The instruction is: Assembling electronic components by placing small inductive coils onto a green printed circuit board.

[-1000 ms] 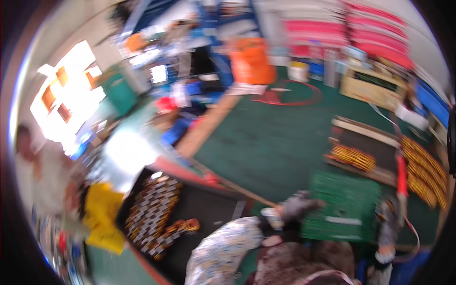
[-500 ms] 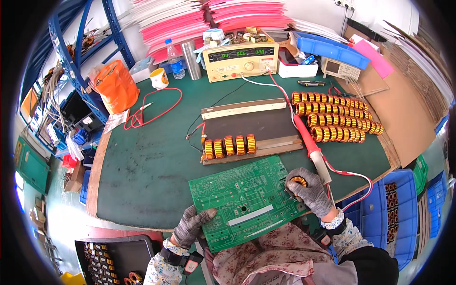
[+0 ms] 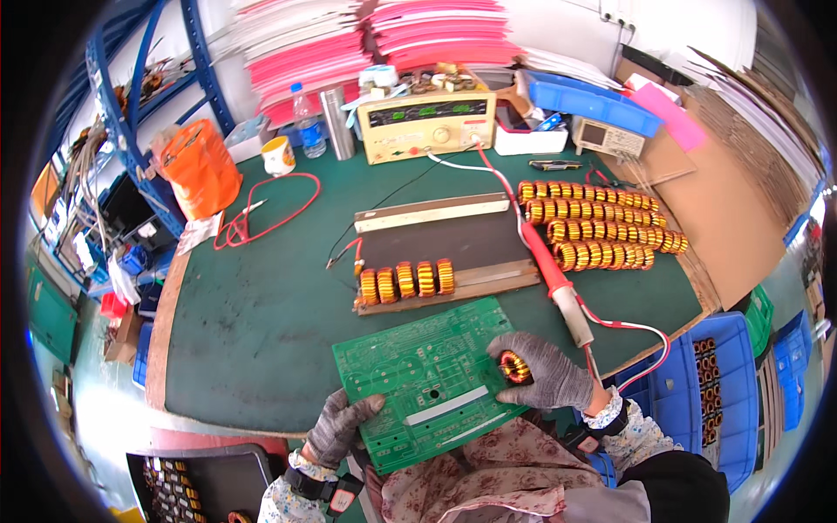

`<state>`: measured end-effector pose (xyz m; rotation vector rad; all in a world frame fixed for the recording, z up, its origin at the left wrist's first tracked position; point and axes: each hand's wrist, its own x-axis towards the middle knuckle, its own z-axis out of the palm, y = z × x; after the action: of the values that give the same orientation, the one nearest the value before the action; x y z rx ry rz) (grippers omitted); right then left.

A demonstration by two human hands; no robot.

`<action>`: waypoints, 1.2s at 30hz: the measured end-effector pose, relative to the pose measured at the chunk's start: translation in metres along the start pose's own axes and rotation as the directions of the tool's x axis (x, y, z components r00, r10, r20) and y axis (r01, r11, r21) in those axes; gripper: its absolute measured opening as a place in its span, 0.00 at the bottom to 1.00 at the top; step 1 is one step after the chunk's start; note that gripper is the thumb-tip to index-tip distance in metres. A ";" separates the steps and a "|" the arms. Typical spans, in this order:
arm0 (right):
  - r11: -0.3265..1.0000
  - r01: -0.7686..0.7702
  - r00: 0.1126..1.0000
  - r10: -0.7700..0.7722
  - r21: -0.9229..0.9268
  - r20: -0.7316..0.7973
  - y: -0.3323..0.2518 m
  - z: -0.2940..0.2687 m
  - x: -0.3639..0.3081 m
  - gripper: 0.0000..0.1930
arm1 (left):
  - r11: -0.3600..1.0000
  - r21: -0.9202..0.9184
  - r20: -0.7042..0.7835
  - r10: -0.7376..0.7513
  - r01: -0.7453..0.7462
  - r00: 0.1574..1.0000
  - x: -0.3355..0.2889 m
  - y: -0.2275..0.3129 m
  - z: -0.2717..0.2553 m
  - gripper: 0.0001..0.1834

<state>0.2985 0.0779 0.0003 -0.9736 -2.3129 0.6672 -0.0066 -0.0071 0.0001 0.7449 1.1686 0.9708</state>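
Note:
My left hand (image 3: pixel 340 424), in a grey glove, grips the left edge of a green circuit board (image 3: pixel 401 357), its thumb on top. The board is tilted above my lap at the table's near edge. Over the board's right side, my gloved right hand (image 3: pixel 549 375) is closed around a copper-wound toroidal coil (image 3: pixel 514 368). Whether the coil touches the board I cannot tell. Beyond the board lies a wooden fixture (image 3: pixel 488 281) with two rails, and a short row of similar coils (image 3: pixel 405 281) stands along its near rail.
Right of the fixture lies a red-handled probe (image 3: pixel 542 257) with its cable. Several rows of coils (image 3: pixel 602 231) stand behind it. A cream power supply (image 3: pixel 427 126) is at the back. Blue bins (image 3: pixel 737 375) stand at the right, a black tray (image 3: pixel 253 475) at the lower left.
My right hand has moved from the board's right edge inward and slightly down, turning the coil so its face shows. The whole view has shifted a little; my left hand keeps its hold.

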 end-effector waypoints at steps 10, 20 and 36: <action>0.956 -0.227 0.631 0.289 0.184 -0.720 0.046 -0.098 -0.011 0.24 | 0.996 0.067 -0.060 0.064 -0.060 0.996 -0.011 -0.011 -0.015 0.23; 0.579 -0.751 0.591 0.377 -0.317 -0.713 0.212 -0.165 -0.072 0.28 | 0.993 0.106 -0.115 0.061 -0.048 0.992 0.000 -0.016 -0.016 0.24; 0.946 -0.152 0.848 -0.025 -0.287 -0.530 0.248 -0.044 0.074 0.33 | 0.987 0.104 0.092 0.117 -0.127 0.989 0.008 -0.019 -0.013 0.23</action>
<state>0.4035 0.2964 -0.1003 -1.2060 -1.9190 0.0156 -0.0138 -0.0081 -0.0230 0.9463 1.1179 0.9719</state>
